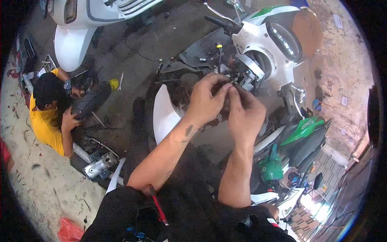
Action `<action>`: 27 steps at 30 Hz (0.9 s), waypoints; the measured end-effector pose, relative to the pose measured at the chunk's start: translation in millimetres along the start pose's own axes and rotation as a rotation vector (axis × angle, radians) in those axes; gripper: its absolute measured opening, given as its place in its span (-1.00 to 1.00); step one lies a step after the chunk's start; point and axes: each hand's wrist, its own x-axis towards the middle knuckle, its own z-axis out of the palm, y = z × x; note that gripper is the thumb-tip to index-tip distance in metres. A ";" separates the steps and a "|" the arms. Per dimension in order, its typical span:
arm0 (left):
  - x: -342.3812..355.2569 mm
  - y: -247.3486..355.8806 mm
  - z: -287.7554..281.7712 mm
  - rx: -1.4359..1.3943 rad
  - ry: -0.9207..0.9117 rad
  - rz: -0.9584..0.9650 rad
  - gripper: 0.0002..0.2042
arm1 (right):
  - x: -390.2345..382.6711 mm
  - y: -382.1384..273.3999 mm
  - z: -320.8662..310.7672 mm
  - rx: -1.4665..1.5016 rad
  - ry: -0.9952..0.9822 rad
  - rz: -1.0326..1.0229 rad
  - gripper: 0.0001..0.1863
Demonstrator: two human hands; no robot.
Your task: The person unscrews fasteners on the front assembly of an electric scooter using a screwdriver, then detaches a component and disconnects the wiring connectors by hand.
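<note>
My left hand [204,99] and my right hand [246,113] meet fingertip to fingertip, both closed in a pinch. Whatever sits between them is small and dark, mostly hidden by the fingers. Just beyond them is a scooter's front end, its white headlight panel [246,38] facing right. A grey and white unit [253,74] with connectors sits in the opening by my fingertips. Near it a dark cable carries a yellow connector [219,46]. Below my left hand a curved white body panel [162,113] shows.
At the left, a person in a yellow shirt [46,127] crouches over a tyre [93,101]. A wrench [121,80] lies on the dark floor. Another white scooter [74,44] stands at the upper left. Green and white scooters [302,131] stand at the right. A red pen [158,205] hangs on my black shirt.
</note>
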 end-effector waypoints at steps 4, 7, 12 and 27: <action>-1.3 2.8 11.4 0.264 0.109 0.302 -0.86 | 3.1 2.3 -2.6 0.049 0.066 -0.068 -0.76; -3.9 -1.2 20.7 0.245 0.159 0.339 -0.87 | 3.5 14.0 2.9 0.060 0.144 -0.057 -0.77; -6.7 -8.0 26.1 0.174 0.241 0.374 -0.88 | 5.1 22.0 4.6 0.166 0.144 -0.050 -0.74; 5.3 29.1 15.8 0.306 0.215 0.263 -0.76 | 10.5 25.9 -19.1 0.416 -0.100 0.047 -0.67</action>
